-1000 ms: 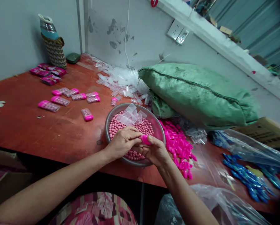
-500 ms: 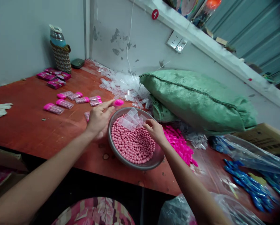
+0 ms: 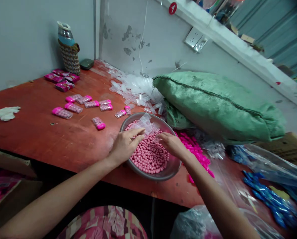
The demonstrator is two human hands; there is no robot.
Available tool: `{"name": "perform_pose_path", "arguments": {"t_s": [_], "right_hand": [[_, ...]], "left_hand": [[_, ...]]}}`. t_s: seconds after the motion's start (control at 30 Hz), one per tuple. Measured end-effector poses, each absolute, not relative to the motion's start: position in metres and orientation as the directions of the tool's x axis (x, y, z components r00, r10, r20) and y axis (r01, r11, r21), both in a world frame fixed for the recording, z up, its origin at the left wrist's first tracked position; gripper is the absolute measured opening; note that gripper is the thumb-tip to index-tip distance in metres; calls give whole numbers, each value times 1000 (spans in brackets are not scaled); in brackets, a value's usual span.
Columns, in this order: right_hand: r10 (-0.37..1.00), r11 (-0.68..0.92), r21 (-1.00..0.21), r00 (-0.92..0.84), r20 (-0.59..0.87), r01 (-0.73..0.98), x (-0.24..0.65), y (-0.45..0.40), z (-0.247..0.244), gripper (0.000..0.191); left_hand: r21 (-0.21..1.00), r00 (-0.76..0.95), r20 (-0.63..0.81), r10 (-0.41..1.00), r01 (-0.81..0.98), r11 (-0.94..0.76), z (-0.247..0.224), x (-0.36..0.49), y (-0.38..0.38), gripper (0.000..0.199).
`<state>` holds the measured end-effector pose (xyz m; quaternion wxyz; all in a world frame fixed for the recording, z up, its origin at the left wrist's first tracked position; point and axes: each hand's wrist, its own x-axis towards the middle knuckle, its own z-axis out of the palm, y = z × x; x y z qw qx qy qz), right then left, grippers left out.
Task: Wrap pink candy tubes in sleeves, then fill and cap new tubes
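A grey bowl (image 3: 172,169) of pink beads (image 3: 149,156) stands near the table's front edge. Clear plastic cases (image 3: 144,122) lie on the beads at the bowl's far side. My left hand (image 3: 125,144) is over the bowl's left rim, thumb and fingers apart, with nothing visible between them. On the right side, my right hand (image 3: 172,142) reaches into the bowl with its fingers bent down together at the beads; what they hold is too small to name. Left of the bowl lie filled cases with pink caps (image 3: 98,123).
Behind the bowl is a pile of clear cases (image 3: 140,88). A green sack (image 3: 213,103) leans at the wall, with pink caps (image 3: 198,152) before it. A bottle in a woven holder (image 3: 70,54), a white glove (image 3: 7,113) and blue packets (image 3: 267,196) are farther out.
My left hand has let go of a pink-capped piece and moved right to the bowl. A pink-capped case now shows behind the bowl. My right hand has reached lower into the bowl.
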<state>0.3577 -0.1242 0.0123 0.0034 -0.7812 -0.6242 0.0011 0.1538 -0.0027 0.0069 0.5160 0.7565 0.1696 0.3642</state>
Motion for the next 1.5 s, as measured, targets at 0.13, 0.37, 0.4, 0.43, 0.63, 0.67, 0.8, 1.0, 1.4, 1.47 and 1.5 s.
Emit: {"name": "perform_pose_path", "arguments": {"t_s": [0.13,0.37,0.4,0.43,0.63,0.67,0.8,1.0,1.4,1.47,1.5], "right_hand": [[972,-64,7,64,-226,998,328,-122,-2,17],[994,-100,-531,60,-93,842,298,-104,-10,13],[991,-130,-674,112,-70,727,299,-107,-7,7],[984,-148,-807,167,-63,572,300,-111,-4,1],[930,-68,-997,360,-77,-37,297,-133,11,17],[923,-54,-998,379,-65,-40,296,-136,13,20],[914,1,-994,403,44,107,297,-145,22,36],[945,-28,-915,310,108,403,306,-156,30,25],[795,-105,-737,501,341,668,292,-177,14,28],[758,-142,-682,522,391,717,293,-195,12,29],[723,-183,-677,565,398,712,298,-206,10,27]], "left_hand": [[872,654,416,632,-91,-480,5,158,-3,28],[849,670,404,623,-21,-528,7,151,-2,28],[855,679,388,623,-14,-518,8,151,-1,28],[864,695,369,617,-11,-504,9,150,-1,29],[903,860,272,433,-73,-423,12,161,-5,33],[921,884,253,394,-96,-378,12,164,-7,30],[995,940,102,326,-96,-34,11,175,-12,29],[984,956,5,292,-56,168,10,180,-14,26],[981,883,-73,464,-19,191,8,183,-12,35],[970,883,-100,458,-15,241,9,183,-12,35],[967,885,-111,452,-10,255,10,183,-12,34]]}}
